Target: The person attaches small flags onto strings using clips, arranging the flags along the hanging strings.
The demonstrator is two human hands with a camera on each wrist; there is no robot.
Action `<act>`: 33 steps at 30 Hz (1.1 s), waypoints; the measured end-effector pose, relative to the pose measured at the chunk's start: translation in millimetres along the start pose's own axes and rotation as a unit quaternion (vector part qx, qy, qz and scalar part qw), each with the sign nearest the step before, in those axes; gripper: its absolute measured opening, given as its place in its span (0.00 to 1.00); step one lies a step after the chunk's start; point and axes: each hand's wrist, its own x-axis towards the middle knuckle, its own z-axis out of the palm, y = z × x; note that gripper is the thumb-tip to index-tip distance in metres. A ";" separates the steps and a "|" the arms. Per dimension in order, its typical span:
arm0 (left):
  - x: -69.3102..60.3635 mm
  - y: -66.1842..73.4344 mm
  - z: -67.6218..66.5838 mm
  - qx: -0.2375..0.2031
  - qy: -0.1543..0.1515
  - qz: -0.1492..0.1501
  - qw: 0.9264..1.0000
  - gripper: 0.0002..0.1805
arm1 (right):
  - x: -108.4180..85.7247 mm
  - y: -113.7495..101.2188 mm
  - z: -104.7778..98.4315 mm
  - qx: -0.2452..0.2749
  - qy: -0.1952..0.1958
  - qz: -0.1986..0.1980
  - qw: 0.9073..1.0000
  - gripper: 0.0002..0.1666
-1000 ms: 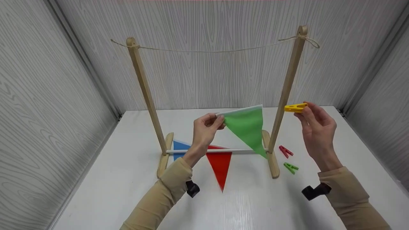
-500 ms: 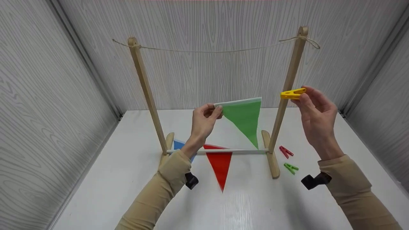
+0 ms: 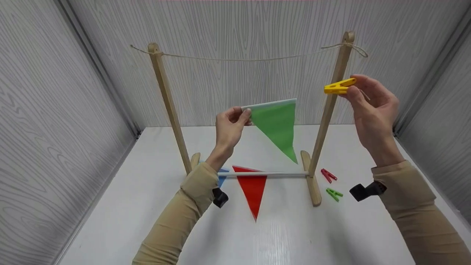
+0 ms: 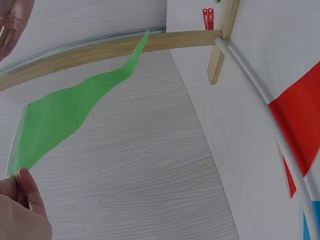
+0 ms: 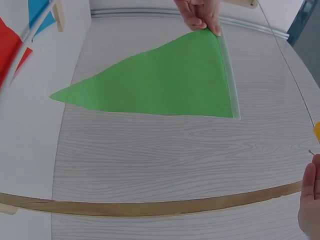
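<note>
The green pennant (image 3: 276, 127) hangs in the air between the two uprights of a wooden stand, below the twine (image 3: 243, 60) and apart from it. The left hand (image 3: 230, 129) pinches it at the left upper corner, thumb in front; its white top band slopes up toward the right, and its point dangles low on that side. Over to the right, the right hand (image 3: 377, 114) is raised higher, gripping a yellow clothespin (image 3: 337, 87) between thumb and fingers, the nose turned toward the left, well apart from the cloth. From the head view the clothespin overlaps the right post (image 3: 328, 114). The twine sags slightly from there to the left post (image 3: 168, 103), tied near both tops. Low down, a white rod (image 3: 285, 173) joins the posts, crossing above a red pennant (image 3: 253, 195) and a blue pennant (image 3: 222, 179), the latter mostly hidden by the left forearm. Just outside the right post's wooden foot (image 3: 314, 191), a red clothespin (image 3: 328, 175) and a green clothespin (image 3: 334, 194) lie near each other on the white tabletop (image 3: 279, 239)
</note>
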 end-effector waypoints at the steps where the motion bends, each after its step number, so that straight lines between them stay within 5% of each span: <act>1: 2.0 0.7 -0.5 -0.003 0.002 0.000 1.000 0.10 | 2.4 -0.1 0.8 -0.003 -0.001 0.000 1.000 0.16; 22: 22.5 23.0 17.3 -0.025 -0.004 0.016 1.000 0.10 | 25.7 -2.2 13.3 -0.046 0.017 -0.024 0.999 0.16; 33: 30.2 39.9 23.6 -0.032 -0.019 0.033 0.999 0.11 | 41.4 -7.4 18.1 -0.085 -0.002 -0.077 0.993 0.17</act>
